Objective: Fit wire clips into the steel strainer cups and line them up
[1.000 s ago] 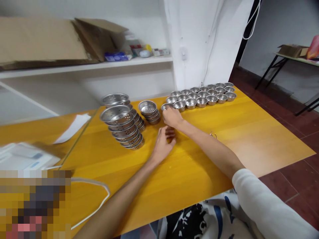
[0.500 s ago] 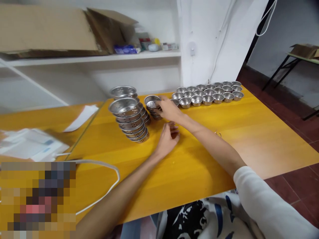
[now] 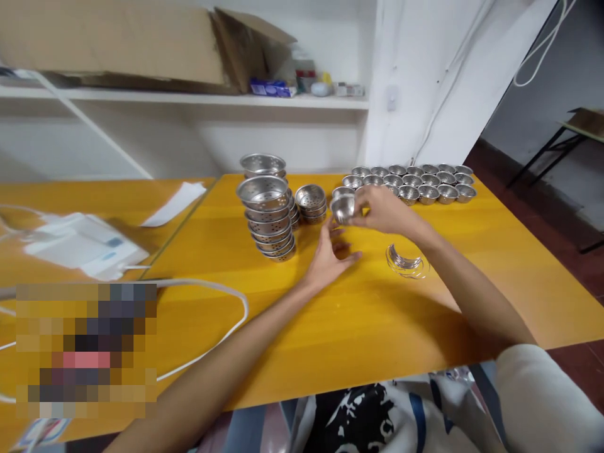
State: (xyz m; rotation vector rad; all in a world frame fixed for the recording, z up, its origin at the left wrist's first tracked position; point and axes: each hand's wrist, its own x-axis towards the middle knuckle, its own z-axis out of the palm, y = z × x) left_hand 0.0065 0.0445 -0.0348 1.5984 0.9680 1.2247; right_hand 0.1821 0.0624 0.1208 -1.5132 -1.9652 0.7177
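Note:
Between the fingers and thumb of my right hand [image 3: 384,211] is a small perforated metal cup [image 3: 343,209], tilted and held above the table. My left hand [image 3: 329,255] is just below it, thumb and fingers spread with nothing gripped. To the left of the cup stands a short stack of perforated cups [image 3: 311,200]. Farther left are taller leaning stacks of the same cups [image 3: 267,211]. Rows of single cups [image 3: 428,194] stand upright behind my right hand, which hides part of them. Thin wire rings [image 3: 404,261] lie on the table below my right forearm.
The yellow table [image 3: 302,352] carries a white cable [image 3: 238,296] in a loop, white adapters [image 3: 87,245] and a paper strip [image 3: 173,203] at left. A shelf [image 3: 189,97] behind holds a large cardboard box [image 3: 108,44] and small packets.
My right hand has taken a cup off the short stack and brought it right. My left hand's fingers have spread wider. The view has shifted, and the wire rings show more fully.

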